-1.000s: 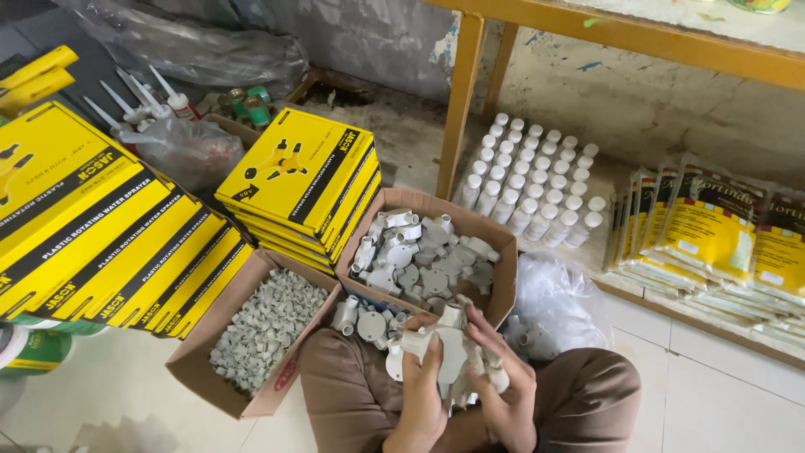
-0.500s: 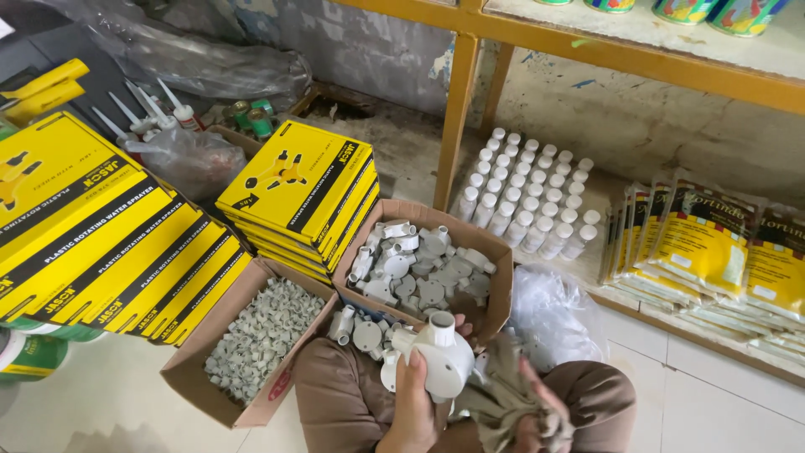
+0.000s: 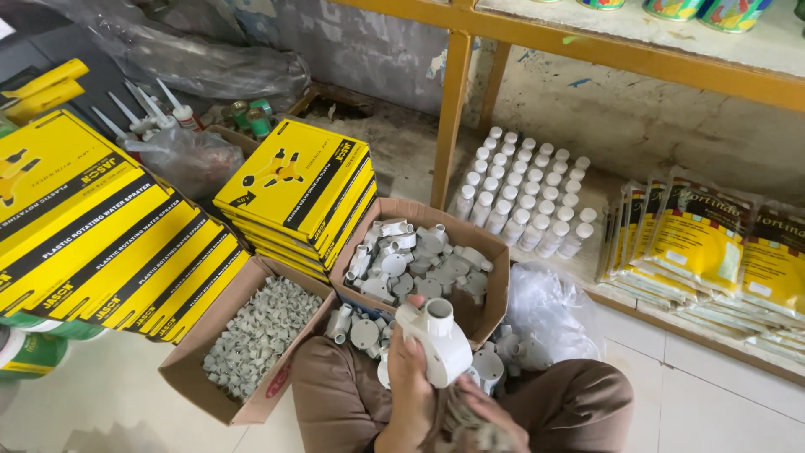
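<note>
The left hand [image 3: 411, 377] grips a white plastic junction box [image 3: 436, 340], raised over the lap since a second ago, when both hands held it lower. The right hand [image 3: 490, 411] has dropped off it and now clutches a grey rag [image 3: 457, 428] beneath. The open carton [image 3: 495, 285] of similar fittings sits just ahead.

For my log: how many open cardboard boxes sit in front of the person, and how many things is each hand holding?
Open cardboard boxes: 2 (grey-clip box, white-fitting box)
Held in the left hand: 1, a white round fitting
Held in the right hand: 1, a grey cloth
Total: 4
</note>
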